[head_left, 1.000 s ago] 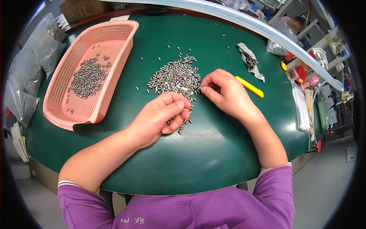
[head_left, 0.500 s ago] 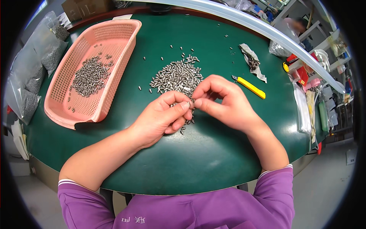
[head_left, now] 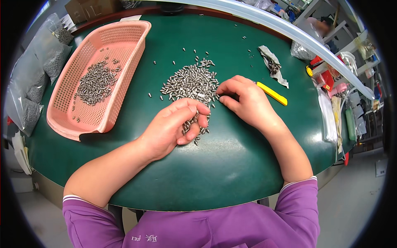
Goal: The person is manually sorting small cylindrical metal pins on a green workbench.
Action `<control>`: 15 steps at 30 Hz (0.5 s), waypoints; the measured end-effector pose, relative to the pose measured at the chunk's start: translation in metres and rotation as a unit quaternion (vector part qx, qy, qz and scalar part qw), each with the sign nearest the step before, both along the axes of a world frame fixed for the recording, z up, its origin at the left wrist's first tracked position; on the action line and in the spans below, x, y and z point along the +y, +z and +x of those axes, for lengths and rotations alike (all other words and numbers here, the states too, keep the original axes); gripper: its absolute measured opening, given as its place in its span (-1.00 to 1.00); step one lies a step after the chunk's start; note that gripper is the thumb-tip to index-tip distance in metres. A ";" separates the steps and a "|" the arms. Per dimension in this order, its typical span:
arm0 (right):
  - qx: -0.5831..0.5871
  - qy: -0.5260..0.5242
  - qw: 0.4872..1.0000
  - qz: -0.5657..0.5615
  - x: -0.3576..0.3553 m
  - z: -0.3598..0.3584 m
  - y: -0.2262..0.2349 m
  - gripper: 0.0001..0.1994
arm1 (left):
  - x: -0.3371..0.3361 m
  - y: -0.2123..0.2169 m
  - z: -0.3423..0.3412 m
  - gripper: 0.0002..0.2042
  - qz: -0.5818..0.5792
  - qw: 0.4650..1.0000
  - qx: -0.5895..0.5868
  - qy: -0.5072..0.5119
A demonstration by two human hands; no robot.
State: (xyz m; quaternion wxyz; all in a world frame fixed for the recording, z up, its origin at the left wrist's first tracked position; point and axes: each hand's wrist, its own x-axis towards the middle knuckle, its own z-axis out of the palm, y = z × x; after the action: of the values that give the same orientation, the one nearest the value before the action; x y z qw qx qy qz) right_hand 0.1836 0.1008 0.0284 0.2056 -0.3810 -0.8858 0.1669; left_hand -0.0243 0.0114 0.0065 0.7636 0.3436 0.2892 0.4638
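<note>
While left hand (head_left: 173,126) fingers cup small metal pins (head_left: 191,82), right hand (head_left: 244,99) fingers pinch at pile; pins lie every way.

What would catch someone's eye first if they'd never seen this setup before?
Probably the heap of small metal pins in the middle of the green table, with the left hand and right hand resting at its near edge. Next, the pink basket at far left, holding more pins, and the yellow tool right of the hands.

A round bench with a dark green top (head_left: 231,165) stands on a pale grey floor (head_left: 355,198); white metal shelving (head_left: 326,16) stands behind it.
</note>
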 end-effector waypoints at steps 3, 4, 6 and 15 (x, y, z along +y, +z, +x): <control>0.007 0.004 1.000 0.003 -0.001 -0.001 -0.003 -0.87 | 0.000 0.000 0.000 -0.79 -0.005 1.000 0.001 0.010; -0.003 0.006 1.000 0.014 0.000 -0.001 -0.003 -0.88 | 0.000 0.000 0.000 -0.78 0.000 1.000 0.006 0.007; -0.013 0.009 1.000 0.026 -0.001 -0.001 -0.003 -0.88 | 0.000 0.000 0.000 -0.78 0.005 1.000 0.011 0.004; -0.012 0.023 1.000 -0.002 -0.011 -0.005 0.004 -0.87 | 0.000 0.001 0.000 -0.81 -0.039 0.999 0.021 0.016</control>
State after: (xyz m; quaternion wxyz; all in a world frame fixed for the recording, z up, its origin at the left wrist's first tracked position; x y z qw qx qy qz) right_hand 0.1791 0.0903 0.0324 0.1902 -0.3627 -0.8966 0.1686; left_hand -0.0239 0.0117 0.0078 0.7626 0.3191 0.3286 0.4568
